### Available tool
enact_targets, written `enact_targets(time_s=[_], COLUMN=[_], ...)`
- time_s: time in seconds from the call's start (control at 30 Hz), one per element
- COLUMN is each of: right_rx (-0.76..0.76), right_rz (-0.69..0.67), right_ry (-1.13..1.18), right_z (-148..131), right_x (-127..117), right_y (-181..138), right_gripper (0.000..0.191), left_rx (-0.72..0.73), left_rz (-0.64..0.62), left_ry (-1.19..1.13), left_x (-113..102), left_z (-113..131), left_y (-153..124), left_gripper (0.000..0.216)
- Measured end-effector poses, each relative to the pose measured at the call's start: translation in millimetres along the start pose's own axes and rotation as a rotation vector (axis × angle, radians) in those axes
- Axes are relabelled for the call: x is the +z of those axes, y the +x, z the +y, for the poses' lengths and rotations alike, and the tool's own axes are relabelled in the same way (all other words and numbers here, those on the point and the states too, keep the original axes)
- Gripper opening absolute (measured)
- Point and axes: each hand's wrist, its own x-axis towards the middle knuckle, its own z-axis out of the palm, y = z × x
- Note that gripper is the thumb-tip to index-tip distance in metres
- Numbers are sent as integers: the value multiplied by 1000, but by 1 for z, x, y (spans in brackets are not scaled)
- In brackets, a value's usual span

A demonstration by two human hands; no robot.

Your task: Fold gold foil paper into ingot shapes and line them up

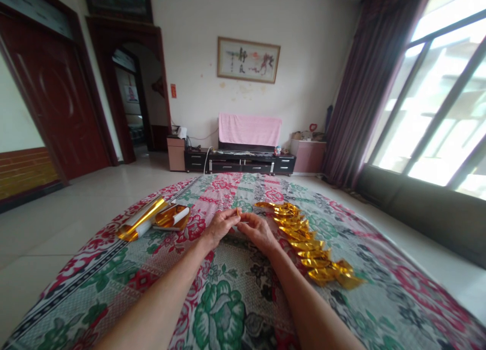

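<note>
My left hand and my right hand meet above the middle of the flowered cloth, fingertips pinched together. Whatever lies between the fingers is too small and hidden to make out. To the right of my right hand runs a row of shiny gold folded-paper ingots, overlapping and leading towards me. Off to the left lie a loosely curled roll of gold foil paper with a white back and a smaller curled stack of gold paper. Neither hand touches these.
The flowered cloth covers the broad surface before me. Beyond its far edge stands a low black TV cabinet with a pink cloth over the screen. A dark red door is at left, a purple curtain and window at right.
</note>
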Motion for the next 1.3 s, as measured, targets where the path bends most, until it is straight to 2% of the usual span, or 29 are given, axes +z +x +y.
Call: enact_targets(time_s=[0.37,0.63,0.83,1.03,1.13,1.3], right_rx=[77,82,43,11,4,-57], right_rz=[-43,-27,-18,54,93,204], right_ry=[305,228,211,72,-27,-321], right_z=[5,4,12,18,17,16], right_x=[3,2,4,7,8,13], right_y=[3,4,6,7,7,5], right_gripper=[37,28,19,20,20,24], left_rx=[41,48,171,197,211,236], left_rz=[-53,-58,-3,180,198,193], left_ry=[54,117,381,548,558,549], left_x=[0,1,2,4,4,3], left_z=[7,5,5,0,-4,-10], left_y=[-2,-1,3,5,7,9], left_gripper=[37,38,34,37,35,33])
